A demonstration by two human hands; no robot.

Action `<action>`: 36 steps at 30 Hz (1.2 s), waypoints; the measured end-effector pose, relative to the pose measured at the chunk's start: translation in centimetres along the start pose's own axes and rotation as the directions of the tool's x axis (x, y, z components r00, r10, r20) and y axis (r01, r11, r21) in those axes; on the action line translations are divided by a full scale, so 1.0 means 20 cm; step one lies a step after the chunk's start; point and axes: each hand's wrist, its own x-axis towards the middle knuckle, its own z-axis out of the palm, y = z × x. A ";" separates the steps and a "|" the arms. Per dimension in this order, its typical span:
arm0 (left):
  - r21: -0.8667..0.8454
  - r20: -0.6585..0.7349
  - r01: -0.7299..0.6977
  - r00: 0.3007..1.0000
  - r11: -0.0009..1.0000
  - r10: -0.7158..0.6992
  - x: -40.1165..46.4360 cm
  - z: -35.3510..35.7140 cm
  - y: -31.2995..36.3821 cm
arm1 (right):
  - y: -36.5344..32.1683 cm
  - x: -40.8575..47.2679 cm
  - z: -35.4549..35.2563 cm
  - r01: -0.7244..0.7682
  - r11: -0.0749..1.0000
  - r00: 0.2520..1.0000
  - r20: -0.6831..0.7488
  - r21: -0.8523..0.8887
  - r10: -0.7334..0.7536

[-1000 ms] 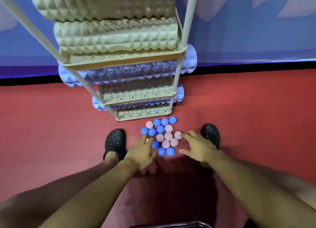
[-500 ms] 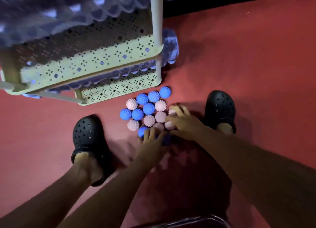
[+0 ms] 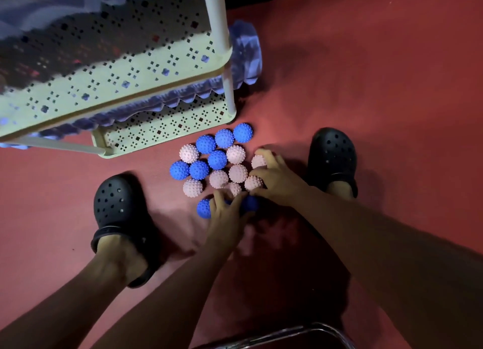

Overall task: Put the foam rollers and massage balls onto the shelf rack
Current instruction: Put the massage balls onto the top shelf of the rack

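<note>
— What hems in the massage balls [image 3: 217,160]?
— The shelf rack [image 3: 167,123] just behind them, a black clog [image 3: 122,215] to the left and another clog [image 3: 333,155] to the right.
— And open ground?
— Red floor [image 3: 379,74] lies bare right of the rack.

Left hand [image 3: 226,218] covers most of 2 spiky blue rubber massage balls [image 3: 203,208]; grip unclear. Right hand [image 3: 277,178] hides parts of pale pink spiky balls [image 3: 257,161]. Cream perforated shelf rack [image 3: 136,79] cut off top/left. Lavender ridged foam roller [image 3: 247,58] mostly behind rack.
</note>
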 end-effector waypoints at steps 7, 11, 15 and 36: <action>-0.063 0.009 -0.036 0.999 0.997 0.037 -0.01 -0.02 -0.03 | 0.06 -0.14 -0.02 -0.104 0.984 0.994 -0.020 0.144 0.108; -0.162 0.047 -0.118 0.991 0.980 0.127 -0.06 -0.08 0.03 | 0.05 -0.24 -0.04 -0.178 0.938 0.979 -0.038 0.296 0.198; -0.242 0.057 -0.167 0.981 0.956 0.186 -0.11 -0.23 0.13 | -0.02 -0.38 -0.14 -0.240 0.885 0.958 -0.049 0.400 0.282; -0.030 -0.523 -0.445 0.770 0.895 0.365 -1.02 -2.03 0.82 | -1.38 -1.45 -1.39 0.268 0.959 0.817 -0.549 0.090 -0.177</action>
